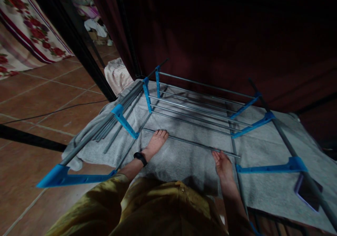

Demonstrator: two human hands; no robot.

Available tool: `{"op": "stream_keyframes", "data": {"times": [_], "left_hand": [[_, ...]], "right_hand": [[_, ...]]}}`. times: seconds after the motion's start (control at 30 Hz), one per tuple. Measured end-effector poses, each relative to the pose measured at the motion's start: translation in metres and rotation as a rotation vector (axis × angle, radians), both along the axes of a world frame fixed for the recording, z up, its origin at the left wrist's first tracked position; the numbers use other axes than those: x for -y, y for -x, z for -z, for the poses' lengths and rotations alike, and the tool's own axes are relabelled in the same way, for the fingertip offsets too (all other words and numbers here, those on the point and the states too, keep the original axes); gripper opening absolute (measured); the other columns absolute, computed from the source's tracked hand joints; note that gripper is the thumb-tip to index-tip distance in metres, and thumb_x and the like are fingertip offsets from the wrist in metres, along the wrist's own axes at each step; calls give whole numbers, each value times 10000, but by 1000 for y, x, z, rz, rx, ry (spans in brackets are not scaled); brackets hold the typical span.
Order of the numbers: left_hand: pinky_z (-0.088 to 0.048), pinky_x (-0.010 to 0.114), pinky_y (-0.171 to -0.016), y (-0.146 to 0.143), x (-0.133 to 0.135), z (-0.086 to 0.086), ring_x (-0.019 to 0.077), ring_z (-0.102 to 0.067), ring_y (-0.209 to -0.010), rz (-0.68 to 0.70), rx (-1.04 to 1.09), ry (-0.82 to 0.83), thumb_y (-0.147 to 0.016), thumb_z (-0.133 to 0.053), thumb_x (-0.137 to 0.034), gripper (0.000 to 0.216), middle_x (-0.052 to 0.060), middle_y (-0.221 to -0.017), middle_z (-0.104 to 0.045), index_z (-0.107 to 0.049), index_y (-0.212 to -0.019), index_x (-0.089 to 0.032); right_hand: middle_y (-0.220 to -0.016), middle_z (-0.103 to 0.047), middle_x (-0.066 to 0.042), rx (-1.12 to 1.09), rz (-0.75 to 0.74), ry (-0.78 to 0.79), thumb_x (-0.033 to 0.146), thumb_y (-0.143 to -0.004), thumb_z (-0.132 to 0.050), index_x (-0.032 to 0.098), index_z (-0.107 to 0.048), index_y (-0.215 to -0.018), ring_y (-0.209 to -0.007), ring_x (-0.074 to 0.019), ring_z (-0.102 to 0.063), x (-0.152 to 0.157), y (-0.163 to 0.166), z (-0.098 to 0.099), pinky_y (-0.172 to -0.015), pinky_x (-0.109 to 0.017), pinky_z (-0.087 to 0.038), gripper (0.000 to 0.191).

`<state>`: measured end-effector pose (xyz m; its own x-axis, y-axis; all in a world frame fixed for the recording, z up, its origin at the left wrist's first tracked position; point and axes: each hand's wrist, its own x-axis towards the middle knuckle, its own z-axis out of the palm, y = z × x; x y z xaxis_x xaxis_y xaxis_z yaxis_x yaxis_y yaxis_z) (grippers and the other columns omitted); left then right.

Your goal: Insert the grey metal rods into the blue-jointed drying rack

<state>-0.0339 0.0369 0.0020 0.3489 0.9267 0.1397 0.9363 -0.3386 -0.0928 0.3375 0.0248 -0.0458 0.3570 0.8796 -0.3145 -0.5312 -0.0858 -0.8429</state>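
Note:
A thin grey metal rod (191,143) lies crosswise in front of me, between the two sides of a rack frame. My left hand (158,141), with a black band on its wrist, is closed over the rod near its left end. Near the other end, my right hand (223,163) holds the rod with its fingertips, palm turned up. The rod's left end is close to a blue plastic bracket (125,123). Its right end crosses a grey side pole, just above another blue bracket (268,167). Farther back, several crossbars (195,104) span between blue brackets.
Loose grey tubes (113,118) lie in a bundle at the left on a grey blanket (179,166). A phone (308,192) rests at the right, partly behind a pole. Dark red curtains (223,43) hang behind. Black posts (79,43) and tiled floor (52,106) are at the left.

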Motion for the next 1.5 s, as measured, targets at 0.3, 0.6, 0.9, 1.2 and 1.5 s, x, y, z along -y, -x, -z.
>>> {"op": "stream_keyframes", "data": {"times": [0.3,0.6,0.9,1.2,1.5], "left_hand": [[-426,432,-977,3,-1,-1,257,-578,-1056,-19,28,-17,-951,-395,-86,333,131,-1129,-641,-619,-1179,-178],[-373,526,-1037,23,0,-6,308,-566,-1063,-264,116,-139,-913,-422,-114,323,138,-1063,-676,-668,-1109,-185],[-380,562,-1064,33,-3,-2,383,-435,-1324,-546,490,-260,-895,-506,-268,279,195,-1369,-506,-647,-1108,-155],[-392,545,-1086,39,-6,3,374,-464,-1286,-531,567,-221,-897,-474,-282,315,228,-1302,-517,-629,-1107,-105],[-416,479,-1059,50,-6,16,317,-536,-1154,-470,606,-205,-865,-429,-153,322,155,-1123,-611,-657,-1093,-139]], "right_hand": [[-808,-685,9,-27,39,34,217,-675,-789,202,-613,-748,-820,-146,-695,0,4,-7,-944,-344,-579,191],[-733,-669,30,-59,44,30,277,-706,-777,217,-584,-715,-790,-140,-690,-3,4,-7,-923,-328,-578,203],[-730,-670,35,-92,76,8,316,-733,-776,219,-568,-741,-765,-135,-679,-4,9,-10,-894,-328,-582,229],[-741,-665,47,-66,81,-4,305,-729,-718,251,-563,-719,-776,-130,-679,-4,12,-17,-910,-337,-575,165],[-845,-734,10,-118,68,-3,213,-663,-758,246,-621,-747,-833,-156,-711,-6,9,-14,-900,-326,-589,165]]}}
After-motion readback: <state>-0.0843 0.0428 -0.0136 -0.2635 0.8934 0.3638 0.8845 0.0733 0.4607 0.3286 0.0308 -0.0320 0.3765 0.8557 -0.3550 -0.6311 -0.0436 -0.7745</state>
